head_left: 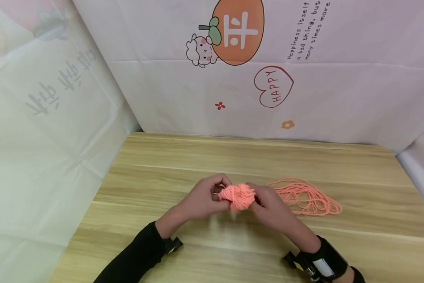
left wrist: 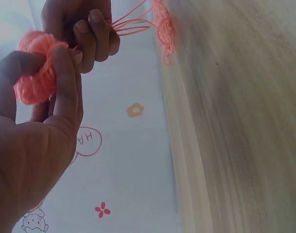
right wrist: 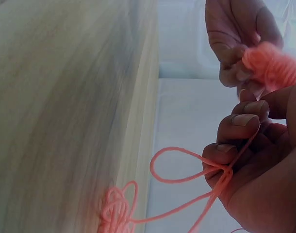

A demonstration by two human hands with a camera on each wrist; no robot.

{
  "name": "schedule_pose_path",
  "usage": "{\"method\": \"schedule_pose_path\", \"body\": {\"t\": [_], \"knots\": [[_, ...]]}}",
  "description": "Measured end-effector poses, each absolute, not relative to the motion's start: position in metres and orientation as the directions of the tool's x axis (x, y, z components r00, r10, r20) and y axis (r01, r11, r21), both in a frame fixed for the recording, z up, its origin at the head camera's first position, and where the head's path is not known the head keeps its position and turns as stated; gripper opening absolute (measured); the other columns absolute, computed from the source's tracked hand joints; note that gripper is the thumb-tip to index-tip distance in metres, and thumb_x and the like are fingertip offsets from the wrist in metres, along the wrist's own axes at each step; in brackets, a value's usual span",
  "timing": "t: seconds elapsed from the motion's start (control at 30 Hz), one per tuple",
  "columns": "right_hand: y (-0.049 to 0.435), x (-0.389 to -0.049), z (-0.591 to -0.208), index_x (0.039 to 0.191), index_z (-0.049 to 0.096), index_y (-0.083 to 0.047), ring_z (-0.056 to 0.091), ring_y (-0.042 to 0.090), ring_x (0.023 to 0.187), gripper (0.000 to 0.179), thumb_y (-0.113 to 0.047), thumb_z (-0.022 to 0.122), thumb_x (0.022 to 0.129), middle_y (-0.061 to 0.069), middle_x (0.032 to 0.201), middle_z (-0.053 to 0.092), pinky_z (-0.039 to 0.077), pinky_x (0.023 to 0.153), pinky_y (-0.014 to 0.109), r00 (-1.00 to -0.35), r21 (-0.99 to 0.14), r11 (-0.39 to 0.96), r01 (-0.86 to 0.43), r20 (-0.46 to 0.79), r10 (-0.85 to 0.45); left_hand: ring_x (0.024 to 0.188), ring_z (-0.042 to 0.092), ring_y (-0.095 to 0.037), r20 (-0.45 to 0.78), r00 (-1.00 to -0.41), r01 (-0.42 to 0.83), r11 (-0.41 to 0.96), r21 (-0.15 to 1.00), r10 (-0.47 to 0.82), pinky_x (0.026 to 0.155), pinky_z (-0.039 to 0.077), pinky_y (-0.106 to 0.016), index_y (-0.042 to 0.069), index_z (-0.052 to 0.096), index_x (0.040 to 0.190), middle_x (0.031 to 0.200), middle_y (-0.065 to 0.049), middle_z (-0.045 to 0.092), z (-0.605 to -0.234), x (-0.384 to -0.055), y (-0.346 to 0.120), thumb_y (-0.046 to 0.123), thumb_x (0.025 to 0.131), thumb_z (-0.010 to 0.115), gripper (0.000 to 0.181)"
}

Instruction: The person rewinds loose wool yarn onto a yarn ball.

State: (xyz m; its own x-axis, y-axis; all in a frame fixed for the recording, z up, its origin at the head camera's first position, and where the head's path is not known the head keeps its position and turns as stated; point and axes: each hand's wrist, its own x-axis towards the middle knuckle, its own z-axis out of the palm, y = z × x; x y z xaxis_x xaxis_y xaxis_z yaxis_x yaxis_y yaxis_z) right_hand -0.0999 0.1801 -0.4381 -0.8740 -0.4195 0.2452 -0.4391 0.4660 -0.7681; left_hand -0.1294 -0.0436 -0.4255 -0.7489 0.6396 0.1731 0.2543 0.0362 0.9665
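A small ball of coral-pink yarn (head_left: pixel 237 196) is held up between both hands above the table. My left hand (head_left: pixel 205 198) grips it from the left, thumb and fingers on either side, as the left wrist view shows. At the ball's right side is my right hand (head_left: pixel 273 207), its fingers curled around a strand of yarn (right wrist: pixel 252 138). From that hand, loops of yarn (right wrist: pixel 179 179) trail down to a loose heap of the same yarn (head_left: pixel 312 198) lying on the table just right of it.
The wood-grain table (head_left: pixel 212 251) spreads beneath both hands. A white printed cloth (head_left: pixel 176 94) stands along its back edge, with another pale cloth (head_left: pixel 56 165) at the left. Each wrist wears a black strap with a small camera.
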Motion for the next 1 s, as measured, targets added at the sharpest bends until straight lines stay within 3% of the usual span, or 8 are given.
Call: {"method": "schedule_pose_path", "body": {"t": [0.2,0.4,0.57,0.77,1.0], "knots": [[0.177,-0.100,-0.443,0.095,0.063,-0.028,0.036,0.003,0.045,0.020,-0.020,0.047,0.104,-0.012,0.058,0.044,0.033,0.042,0.020,-0.850,-0.750,0.461,-0.473,0.252,-0.462,0.087,0.068,-0.022,0.093,-0.836,0.122,0.018,0.992,0.541,0.066,0.057,-0.038,0.009,0.056,0.101,0.105,-0.009,0.061,-0.435,-0.135,-0.045,0.000,0.084,0.069,0.023],[0.174,-0.099,-0.444,0.099,0.063,-0.029,0.035,0.001,0.046,0.016,-0.025,0.048,0.104,-0.013,0.059,0.044,0.033,0.043,0.018,-0.832,-0.744,0.448,-0.496,0.259,-0.492,0.089,0.068,-0.025,0.055,-0.872,0.057,-0.010,0.998,0.487,0.072,0.055,-0.052,0.009,0.057,0.106,0.109,-0.010,0.061,-0.437,-0.137,-0.045,0.007,0.086,0.070,0.024],[0.170,-0.097,-0.445,0.090,0.058,-0.029,0.038,0.003,0.049,0.016,-0.028,0.049,0.103,-0.012,0.060,0.042,0.034,0.045,0.018,-0.822,-0.718,0.476,-0.508,0.238,-0.517,0.089,0.068,-0.028,0.026,-0.882,0.009,-0.040,0.999,0.470,0.073,0.056,-0.047,0.006,0.055,0.109,0.111,-0.013,0.060,-0.438,-0.137,-0.044,0.007,0.087,0.069,0.026],[0.166,-0.095,-0.444,0.083,0.055,-0.023,0.039,0.005,0.050,0.019,-0.016,0.056,0.100,-0.012,0.061,0.043,0.033,0.046,0.018,-0.802,-0.700,0.466,-0.541,0.261,-0.538,0.089,0.068,-0.024,0.068,-0.912,0.070,-0.008,0.997,0.404,0.070,0.057,-0.046,0.003,0.053,0.106,0.109,-0.013,0.057,-0.441,-0.137,-0.042,0.005,0.085,0.071,0.028],[0.164,-0.093,-0.443,0.080,0.053,-0.021,0.034,0.000,0.048,0.022,-0.014,0.054,0.100,-0.014,0.059,0.037,0.031,0.045,0.017,-0.797,-0.675,0.475,-0.565,0.295,-0.527,0.087,0.065,-0.013,0.160,-0.923,0.236,0.186,0.954,0.350,0.065,0.057,-0.029,0.011,0.054,0.098,0.104,-0.002,0.062,-0.446,-0.134,-0.039,0.010,0.081,0.075,0.027]]}}
